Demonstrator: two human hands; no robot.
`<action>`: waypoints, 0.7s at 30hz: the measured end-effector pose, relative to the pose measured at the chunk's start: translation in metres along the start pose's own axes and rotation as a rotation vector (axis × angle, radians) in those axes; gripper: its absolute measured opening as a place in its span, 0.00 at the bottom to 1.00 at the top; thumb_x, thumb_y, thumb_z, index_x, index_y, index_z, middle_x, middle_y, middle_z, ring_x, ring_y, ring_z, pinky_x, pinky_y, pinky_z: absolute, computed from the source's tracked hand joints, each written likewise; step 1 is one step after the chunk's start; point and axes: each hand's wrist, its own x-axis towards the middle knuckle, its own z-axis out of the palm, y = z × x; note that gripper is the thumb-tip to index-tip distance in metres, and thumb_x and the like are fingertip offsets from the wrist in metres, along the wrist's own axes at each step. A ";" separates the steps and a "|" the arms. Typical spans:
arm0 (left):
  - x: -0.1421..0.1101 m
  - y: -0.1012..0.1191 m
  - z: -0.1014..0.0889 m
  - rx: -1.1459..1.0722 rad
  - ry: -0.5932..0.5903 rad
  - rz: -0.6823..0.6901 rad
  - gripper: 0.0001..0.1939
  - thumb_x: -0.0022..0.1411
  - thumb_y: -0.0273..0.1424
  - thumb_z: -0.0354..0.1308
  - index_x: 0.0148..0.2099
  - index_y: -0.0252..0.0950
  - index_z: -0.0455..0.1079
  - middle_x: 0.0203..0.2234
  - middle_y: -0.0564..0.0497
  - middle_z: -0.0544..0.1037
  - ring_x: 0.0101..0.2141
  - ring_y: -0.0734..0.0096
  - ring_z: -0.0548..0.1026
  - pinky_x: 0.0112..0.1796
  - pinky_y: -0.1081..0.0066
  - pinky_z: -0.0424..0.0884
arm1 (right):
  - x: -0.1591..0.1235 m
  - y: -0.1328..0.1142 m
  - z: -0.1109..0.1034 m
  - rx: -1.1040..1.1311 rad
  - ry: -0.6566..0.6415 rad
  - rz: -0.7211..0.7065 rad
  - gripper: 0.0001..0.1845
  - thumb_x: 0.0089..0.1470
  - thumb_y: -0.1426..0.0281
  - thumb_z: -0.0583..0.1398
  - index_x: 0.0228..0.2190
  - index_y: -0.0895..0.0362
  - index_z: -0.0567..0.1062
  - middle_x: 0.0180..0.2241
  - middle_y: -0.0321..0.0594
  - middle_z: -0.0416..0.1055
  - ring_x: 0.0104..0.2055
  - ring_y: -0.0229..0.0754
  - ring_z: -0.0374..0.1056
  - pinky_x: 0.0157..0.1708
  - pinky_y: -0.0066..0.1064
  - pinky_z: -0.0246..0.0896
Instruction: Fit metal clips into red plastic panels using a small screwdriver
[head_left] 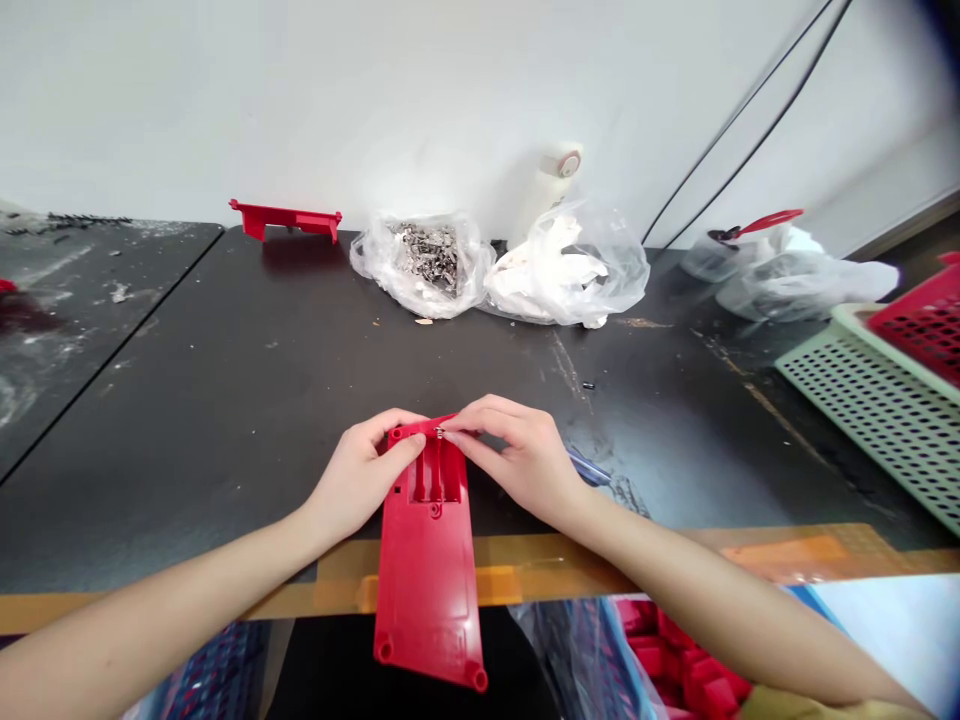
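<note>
A long red plastic casing (pixel 427 590) with a battery compartment (pixel 436 475) at its far end lies over the front edge of the table, its near end sticking out beyond it. My left hand (pixel 360 465) grips the casing's far left corner, thumb on top by the compartment. Between the thumb and fingertips of my right hand (pixel 525 455) is a small metal battery contact (pixel 440 432), touching the compartment's far end. Part of the contact is hidden by the fingertips. Just right of my right hand rests a blue pen-like object (pixel 589 467).
At the back, a plastic bag (pixel 424 260) holds many small metal pieces, beside a bag of white material (pixel 555 265). Another red part (pixel 289 220) stands at the wall. A pale green basket (pixel 877 400) is at the right; red parts (pixel 686 660) fill a container below the table edge.
</note>
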 end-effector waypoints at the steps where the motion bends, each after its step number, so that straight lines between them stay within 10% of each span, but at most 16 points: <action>1: 0.000 0.000 0.000 -0.004 -0.002 -0.003 0.11 0.63 0.37 0.57 0.42 0.38 0.76 0.36 0.53 0.80 0.35 0.69 0.76 0.38 0.71 0.70 | 0.000 -0.001 0.000 0.003 -0.002 0.008 0.05 0.59 0.74 0.62 0.35 0.57 0.80 0.34 0.39 0.79 0.35 0.36 0.75 0.37 0.27 0.71; 21: 0.002 -0.004 -0.001 -0.025 -0.019 0.003 0.10 0.64 0.36 0.57 0.43 0.39 0.75 0.35 0.54 0.79 0.34 0.71 0.75 0.37 0.72 0.70 | -0.003 0.001 0.003 -0.268 -0.045 -0.097 0.07 0.61 0.72 0.60 0.34 0.59 0.79 0.32 0.41 0.77 0.34 0.40 0.72 0.35 0.31 0.70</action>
